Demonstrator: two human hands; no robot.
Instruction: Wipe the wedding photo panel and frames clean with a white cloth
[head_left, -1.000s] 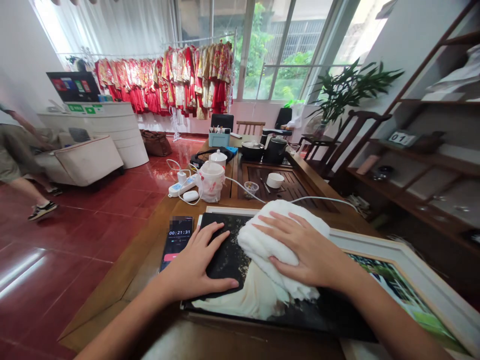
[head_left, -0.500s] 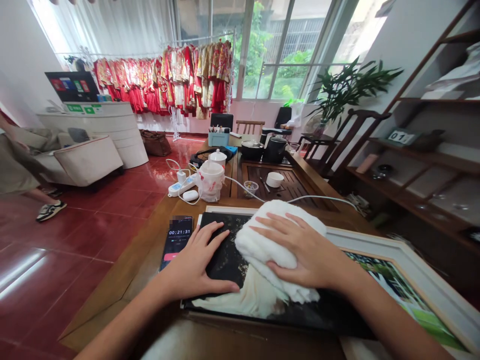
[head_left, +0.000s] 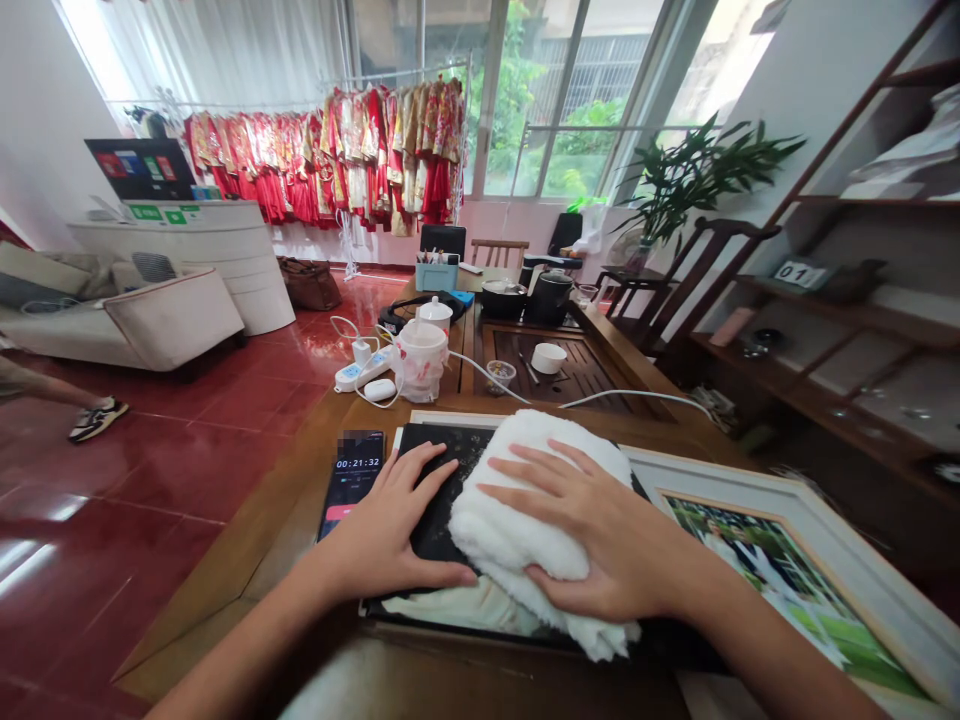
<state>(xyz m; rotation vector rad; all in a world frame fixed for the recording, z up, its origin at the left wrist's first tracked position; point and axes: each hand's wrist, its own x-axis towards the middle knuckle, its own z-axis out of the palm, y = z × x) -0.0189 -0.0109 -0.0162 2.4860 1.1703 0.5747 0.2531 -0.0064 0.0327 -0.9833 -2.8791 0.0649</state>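
A dark photo panel (head_left: 431, 530) with a pale, gown-like area at its lower edge lies flat on the table in front of me. My left hand (head_left: 397, 525) rests on the panel's left side, fingers spread, holding nothing. A folded white towel (head_left: 480, 500) covers the middle of the panel. Over it lies my right hand (head_left: 581, 525), its fingers spread across the top and the thumb hooked against the near fold, gripping the cloth. The panel's right part is hidden by the towel and my right arm.
Left of the panel lies a phone (head_left: 352, 480) showing a timer. Beyond stand a cup in a pink-white wrap (head_left: 420, 360), a power strip (head_left: 364, 370) and a small white bowl (head_left: 549, 358). A framed photo (head_left: 787, 560) lies at right. A person's leg (head_left: 52, 400) shows far left.
My right hand has slid the towel left and toward me, over more of the pale area. My left hand stays in place. The person at far left has moved further out of view.
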